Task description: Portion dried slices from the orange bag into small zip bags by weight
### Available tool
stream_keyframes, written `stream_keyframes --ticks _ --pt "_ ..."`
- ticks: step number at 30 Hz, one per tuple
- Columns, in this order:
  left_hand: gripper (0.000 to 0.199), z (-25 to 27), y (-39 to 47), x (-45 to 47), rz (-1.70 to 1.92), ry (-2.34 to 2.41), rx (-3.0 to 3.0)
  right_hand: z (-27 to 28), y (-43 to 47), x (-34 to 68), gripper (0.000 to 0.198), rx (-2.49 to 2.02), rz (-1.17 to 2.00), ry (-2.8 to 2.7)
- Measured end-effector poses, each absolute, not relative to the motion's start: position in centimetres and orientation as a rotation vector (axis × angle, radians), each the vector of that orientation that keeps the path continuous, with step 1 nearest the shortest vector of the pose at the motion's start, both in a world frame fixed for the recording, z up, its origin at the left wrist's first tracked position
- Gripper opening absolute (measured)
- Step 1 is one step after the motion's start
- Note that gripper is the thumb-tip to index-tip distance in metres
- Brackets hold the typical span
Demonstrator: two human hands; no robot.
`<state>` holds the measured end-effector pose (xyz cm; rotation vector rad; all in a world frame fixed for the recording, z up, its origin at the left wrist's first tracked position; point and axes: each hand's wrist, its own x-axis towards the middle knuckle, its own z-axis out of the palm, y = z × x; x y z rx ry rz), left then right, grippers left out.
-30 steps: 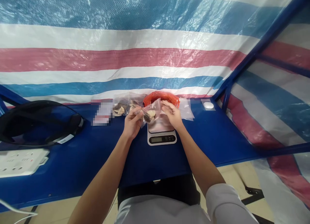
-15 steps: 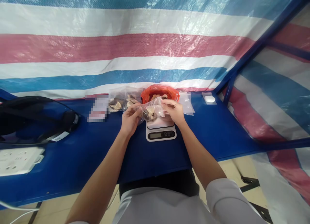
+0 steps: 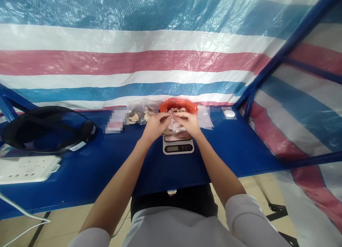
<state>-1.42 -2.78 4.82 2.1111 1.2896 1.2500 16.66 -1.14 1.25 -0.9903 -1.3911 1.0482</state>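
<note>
A small clear zip bag (image 3: 175, 126) hangs between my hands, pinched along its upper edge. My left hand (image 3: 158, 125) grips it from the left and my right hand (image 3: 188, 123) from the right, fingertips close together. What lies inside it is mostly hidden. Directly below is a white kitchen scale (image 3: 178, 148) with a metal top and a dark display. Behind my hands, an orange-red plastic bag (image 3: 178, 103) stands open with pale dried slices in it. To the left, clear bags of dried slices (image 3: 134, 118) lie side by side.
Flat clear bags (image 3: 205, 118) lie right of the orange bag, and a white round object (image 3: 229, 113) sits farther right. At left are a blurred-out card (image 3: 115, 120), a black headset (image 3: 50, 129) and a white power strip (image 3: 29, 169). Striped sheeting (image 3: 133, 61) rises behind the blue table (image 3: 227, 150).
My left hand has moved right, toward my right hand, and both now pinch the zip bag's upper edge close together. The camera view has tilted and shifted slightly.
</note>
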Motion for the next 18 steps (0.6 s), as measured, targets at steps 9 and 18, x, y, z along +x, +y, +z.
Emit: stream_keyframes --ticks 9,18 --pt "0.038 5.7 -0.4 -0.9 0.976 1.359 1.778 0.3 -0.7 16.6 0.034 -0.94 1.044 -1.333" --pt "0.03 5.2 1.3 -1.3 0.879 1.225 1.591 0.7 -1.1 16.3 0.028 -0.99 1.084 -1.307"
